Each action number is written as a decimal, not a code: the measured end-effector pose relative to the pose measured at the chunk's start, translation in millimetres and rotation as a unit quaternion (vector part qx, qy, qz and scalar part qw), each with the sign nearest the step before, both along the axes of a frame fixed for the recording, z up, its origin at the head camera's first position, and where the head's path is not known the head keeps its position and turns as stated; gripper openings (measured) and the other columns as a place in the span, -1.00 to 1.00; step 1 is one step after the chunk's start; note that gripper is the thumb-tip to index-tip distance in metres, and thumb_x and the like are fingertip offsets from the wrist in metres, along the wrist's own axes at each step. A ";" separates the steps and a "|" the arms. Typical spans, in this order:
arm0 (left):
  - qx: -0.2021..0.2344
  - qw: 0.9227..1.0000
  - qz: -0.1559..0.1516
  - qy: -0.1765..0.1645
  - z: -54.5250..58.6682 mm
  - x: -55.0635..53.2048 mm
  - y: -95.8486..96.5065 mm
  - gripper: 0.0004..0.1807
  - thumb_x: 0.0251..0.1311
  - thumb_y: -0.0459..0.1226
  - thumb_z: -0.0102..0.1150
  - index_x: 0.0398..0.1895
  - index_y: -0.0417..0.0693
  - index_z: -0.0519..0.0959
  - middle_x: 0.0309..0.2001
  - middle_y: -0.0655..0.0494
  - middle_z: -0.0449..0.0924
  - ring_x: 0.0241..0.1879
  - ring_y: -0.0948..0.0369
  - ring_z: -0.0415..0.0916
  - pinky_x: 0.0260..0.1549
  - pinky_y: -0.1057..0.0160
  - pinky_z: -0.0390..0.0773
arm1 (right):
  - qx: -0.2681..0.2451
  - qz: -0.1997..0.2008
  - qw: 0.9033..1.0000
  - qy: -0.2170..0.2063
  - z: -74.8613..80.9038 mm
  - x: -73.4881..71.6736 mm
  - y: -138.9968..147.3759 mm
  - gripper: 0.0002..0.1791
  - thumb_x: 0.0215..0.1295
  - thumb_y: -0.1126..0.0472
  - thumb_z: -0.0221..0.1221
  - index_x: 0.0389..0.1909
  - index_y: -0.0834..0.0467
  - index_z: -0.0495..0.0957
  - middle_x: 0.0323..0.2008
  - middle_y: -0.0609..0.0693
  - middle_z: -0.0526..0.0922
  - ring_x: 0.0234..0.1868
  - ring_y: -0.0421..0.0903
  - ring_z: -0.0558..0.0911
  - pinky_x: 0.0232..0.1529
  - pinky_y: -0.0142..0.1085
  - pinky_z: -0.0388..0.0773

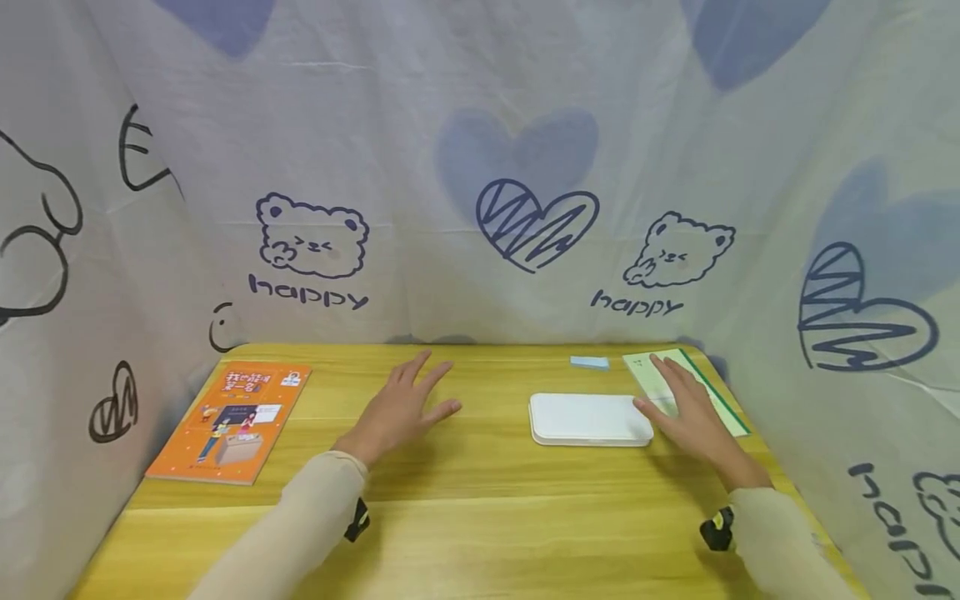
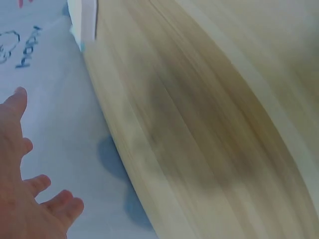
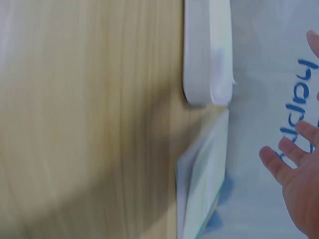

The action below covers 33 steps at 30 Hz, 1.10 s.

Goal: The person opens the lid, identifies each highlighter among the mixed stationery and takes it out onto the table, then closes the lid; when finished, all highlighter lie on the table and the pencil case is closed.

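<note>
right of white case (image 1: 591, 419): my right hand (image 1: 690, 419), spread
left of case: my left hand (image 1: 396, 408), spread
risk: lowered right thumb (image 1: 650, 410) could nudge case

Printed pale cloth (image 1: 420, 158) around a wood-grain table (image 1: 480, 533)
Behind the table, two bear faces (image 1: 312, 237) sit above the word "happy" (image 1: 308, 292), with a scribbled heart (image 1: 537, 225) between them; the cut-off outline (image 1: 63, 242) at far left is perhaps another bear.
</note>
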<state>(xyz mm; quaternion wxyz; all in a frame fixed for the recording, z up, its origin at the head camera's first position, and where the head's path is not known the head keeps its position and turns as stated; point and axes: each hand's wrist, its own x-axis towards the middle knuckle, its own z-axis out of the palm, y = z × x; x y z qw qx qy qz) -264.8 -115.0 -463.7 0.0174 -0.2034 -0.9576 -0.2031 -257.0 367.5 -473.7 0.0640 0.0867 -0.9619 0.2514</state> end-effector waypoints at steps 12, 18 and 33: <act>0.084 0.988 -0.109 -0.066 -9.5 -9.3 88.7 -0.24 0.60 0.03 0.22 0.73 0.10 0.24 0.76 -0.24 -0.05 0.67 -0.32 0.13 0.54 -0.37 0.33 | -0.016 0.053 0.998 -0.022 -25.9 -1.1 -28.3 -0.13 0.55 -0.22 0.27 0.71 0.05 0.24 0.72 0.34 0.05 0.67 0.48 0.06 0.48 0.61 0.10; 0.085 0.982 -0.140 -0.096 -23.9 -10.1 126.3 -0.25 0.58 -0.01 0.26 0.72 0.11 0.26 0.77 -0.14 -0.04 0.70 -0.19 0.13 0.60 -0.22 0.32 | 0.009 0.049 0.997 -0.058 -34.2 -3.4 -32.3 -0.16 0.51 -0.21 0.33 0.65 0.06 0.35 0.69 0.38 0.12 0.66 0.49 0.09 0.52 0.58 0.10; 0.046 0.987 -0.123 -0.090 -44.5 -2.2 148.8 -0.38 0.62 -0.15 0.22 0.66 0.01 0.38 0.74 -0.10 0.10 0.67 -0.10 0.22 0.64 -0.09 0.27 | 0.017 0.096 0.995 -0.036 -38.5 -1.1 -31.0 -0.40 0.52 0.06 0.36 0.47 0.22 0.55 0.57 0.46 0.33 0.58 0.52 0.23 0.54 0.52 0.12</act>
